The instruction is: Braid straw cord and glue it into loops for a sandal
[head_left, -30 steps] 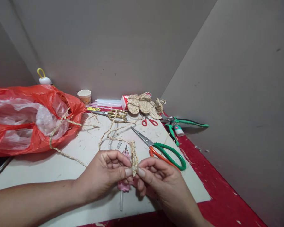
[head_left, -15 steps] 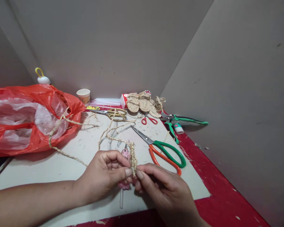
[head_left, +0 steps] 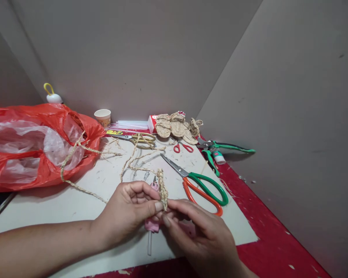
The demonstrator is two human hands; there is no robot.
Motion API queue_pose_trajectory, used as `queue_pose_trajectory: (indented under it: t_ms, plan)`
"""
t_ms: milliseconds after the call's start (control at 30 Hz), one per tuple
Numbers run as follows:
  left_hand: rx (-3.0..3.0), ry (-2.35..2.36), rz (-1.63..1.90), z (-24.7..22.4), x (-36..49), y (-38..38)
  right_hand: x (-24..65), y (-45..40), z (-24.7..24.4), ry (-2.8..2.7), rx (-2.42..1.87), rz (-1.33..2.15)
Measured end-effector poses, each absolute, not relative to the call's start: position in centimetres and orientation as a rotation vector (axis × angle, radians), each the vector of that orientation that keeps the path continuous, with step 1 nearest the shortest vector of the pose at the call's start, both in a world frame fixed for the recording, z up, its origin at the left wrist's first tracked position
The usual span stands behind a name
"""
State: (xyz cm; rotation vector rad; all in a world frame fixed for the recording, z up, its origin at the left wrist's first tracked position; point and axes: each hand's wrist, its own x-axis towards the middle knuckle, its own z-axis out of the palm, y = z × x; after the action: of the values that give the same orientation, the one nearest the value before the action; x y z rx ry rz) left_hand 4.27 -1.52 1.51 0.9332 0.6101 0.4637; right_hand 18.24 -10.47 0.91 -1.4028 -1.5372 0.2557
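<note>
Between my hands stands a small coiled piece of straw braid (head_left: 162, 186), with a loose braid tail (head_left: 142, 168) running from its top over the board. My left hand (head_left: 133, 206) pinches its lower end between thumb and forefinger. From the other side my right hand (head_left: 198, 227) grips the same lower end with its fingertips, the thumb a little lower. Partly hidden behind my hands lies a pink tool (head_left: 152, 225) with a metal tip and a clear stick, looking like a hot glue gun. Large scissors (head_left: 204, 185) with green and orange handles rest beside my right hand.
A red plastic bag (head_left: 50, 175) fills the left, with braid trailing from it. At the back stand a paper cup (head_left: 102, 117), gold-handled scissors (head_left: 133, 138), woven straw slippers (head_left: 178, 124) and small red scissors (head_left: 182, 147). Green-handled pruners (head_left: 229, 146) lie near the right wall.
My right thumb has slid down and away from the braid's tip, while the forefinger stays against it. The braid piece has tilted and shifted slightly. My left hand keeps its pinch.
</note>
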Motion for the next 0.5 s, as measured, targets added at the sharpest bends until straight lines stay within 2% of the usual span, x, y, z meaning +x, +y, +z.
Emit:
queue_pose_trajectory:
  t_ms: [267,500]
  plan:
    - [0.901,0.548,0.399,1.3,4.1,-1.2,18.9,-10.5,0.5,-1.706,-1.484,0.072]
    - [1.076,0.521,0.391,1.8,4.3,-0.9,19.6,-10.4,0.7,-1.795,-1.395,0.096]
